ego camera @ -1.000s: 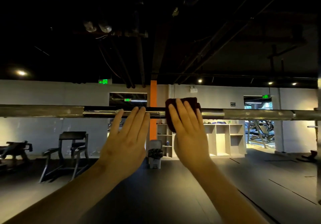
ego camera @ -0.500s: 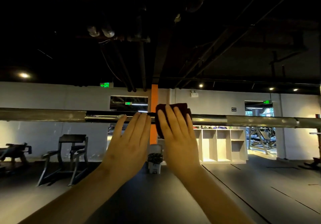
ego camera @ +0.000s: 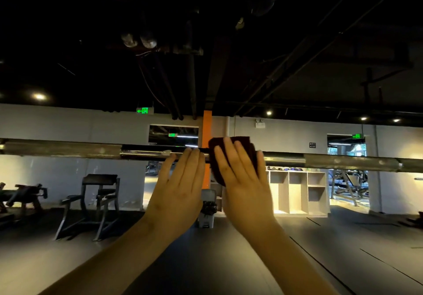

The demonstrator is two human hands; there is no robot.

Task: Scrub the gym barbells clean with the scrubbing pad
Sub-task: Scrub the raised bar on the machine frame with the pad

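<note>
Barbell (ego camera: 57,149) across dim gym, dark floor (ego camera: 206,260)

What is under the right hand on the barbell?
A dark red scrubbing pad, pressed on the barbell by the right hand with flat fingers. The bar beneath the pad is covered, so its state cannot be seen.
</note>
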